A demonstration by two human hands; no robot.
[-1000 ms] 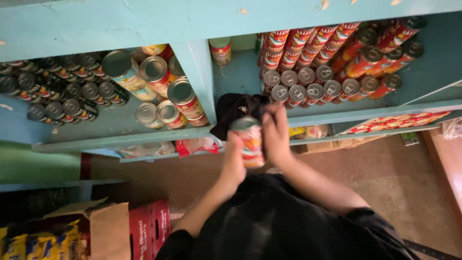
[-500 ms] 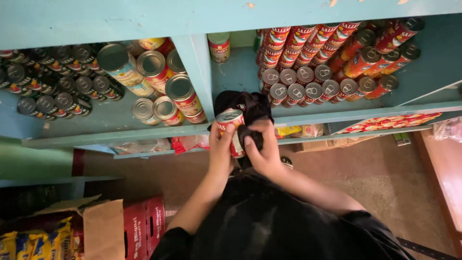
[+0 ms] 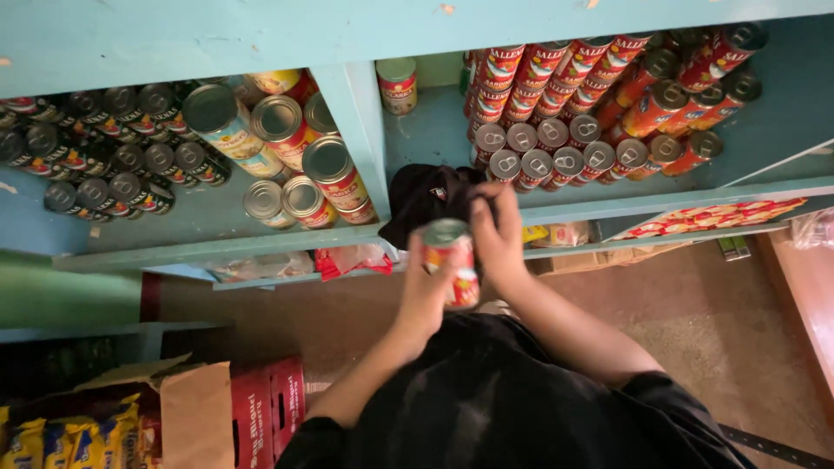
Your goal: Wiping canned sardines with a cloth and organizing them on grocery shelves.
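Left hand (image 3: 427, 291) curled around the lower side of a small red-labelled can (image 3: 452, 262), fingers wrapped partway, thumb side toward the body; a firm grasp, not clenched flat. Right hand (image 3: 502, 239) cupped over the can's far side, fingers bent and touching a black cloth (image 3: 426, 200) bunched just above the can; it holds cloth and can at once, partly closed. Can is upright, silver top facing the camera, held in the air just in front of the teal shelf (image 3: 365, 139) edge, below its middle divider. Judgement: the can seems to be getting a wipe, so the steadying hand ought to keep the base from turning while the cloth hand works round the rim and label; a looser grip would let it slip toward the floor. Outward from the shelf divider: to its right, rows of red cans (image 3: 556, 113) lying on their sides, ends out, with one lone can (image 3: 397, 84) standing at the back. To its left, larger tins (image 3: 287, 139) stacked on their sides, and beyond them small dark cans (image 3: 95, 148) in rows. Below the shelf, a lower ledge with packets, hard to make out. Far below left, an open cardboard box (image 3: 187, 408) with yellow packets (image 3: 61, 439) beside a red carton (image 3: 265, 404).
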